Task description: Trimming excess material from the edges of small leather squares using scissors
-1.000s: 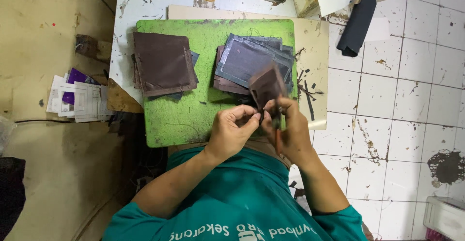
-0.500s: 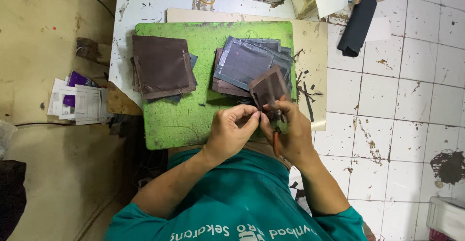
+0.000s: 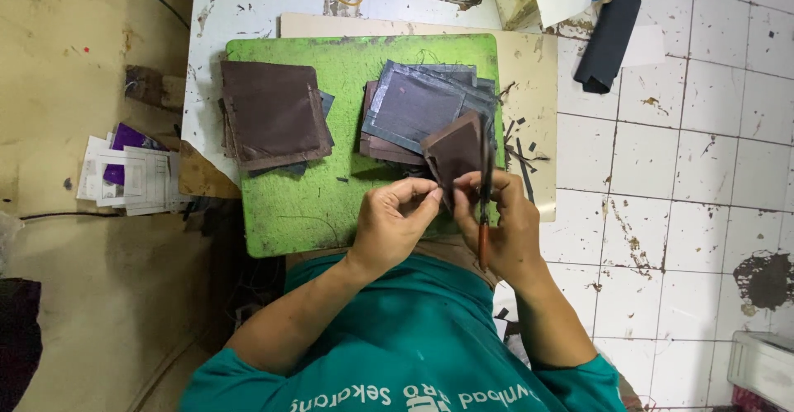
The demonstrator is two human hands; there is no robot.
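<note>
Both hands hold a small dark brown leather piece upright over the near edge of a green cutting mat. My left hand pinches its lower left edge with thumb and fingers. My right hand grips its lower right edge and also holds a thin tool with a reddish-brown handle, blade pointing away from me. Behind the piece lies a stack of grey and dark pieces. A second stack of brown leather pieces sits on the mat's left part.
The mat rests on a worn white table and a beige board. Thin dark offcuts lie right of the mat. Papers lie on the floor at left. Dark cloth hangs over white floor tiles.
The leather piece and both hands have stayed almost in place; the fingers have shifted slightly along the piece's lower edge.
</note>
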